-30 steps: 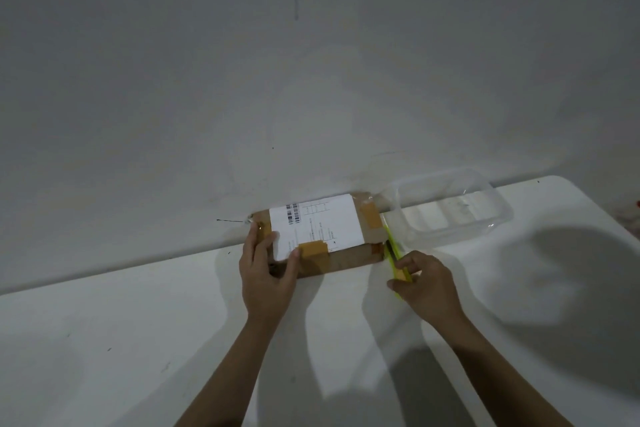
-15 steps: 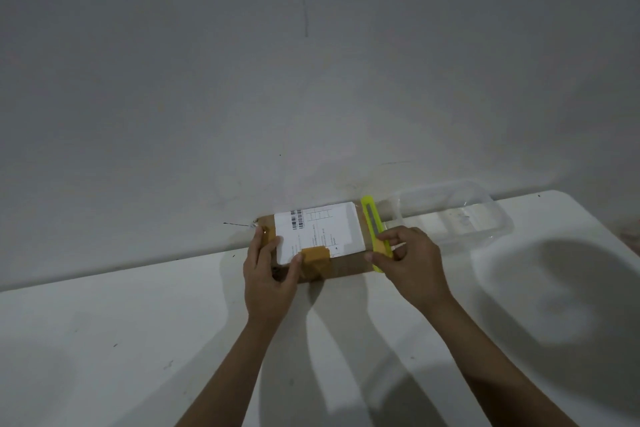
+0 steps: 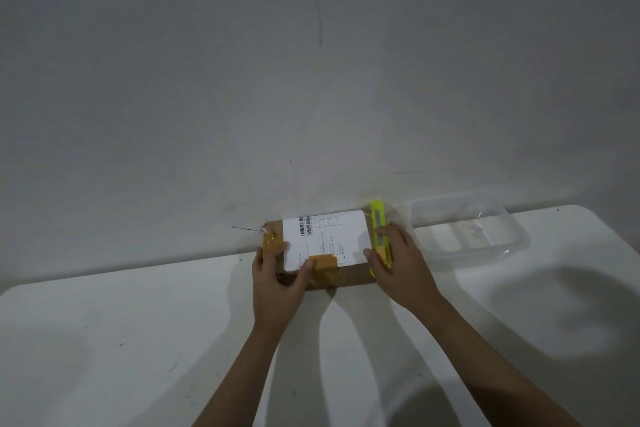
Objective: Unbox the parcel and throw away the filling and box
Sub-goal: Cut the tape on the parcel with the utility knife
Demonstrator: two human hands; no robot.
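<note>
A flat brown cardboard parcel [image 3: 349, 277] with a white shipping label [image 3: 341, 236] and yellow tape patches lies on the white table against the wall. My left hand [image 3: 277, 282] grips the parcel's left end, thumb on the front tape patch. My right hand [image 3: 403, 265] holds a yellow-green utility knife [image 3: 378, 224] laid along the parcel's right end, pointing away from me. The blade is not visible.
A clear plastic container [image 3: 485, 218] stands on the white table [image 3: 138, 340] just right of the parcel, against the grey wall [image 3: 311, 80]. The table's right corner curves off at the far right.
My right hand brought the knife from the table beside the parcel up onto the parcel's right end. My left hand kept its hold.
</note>
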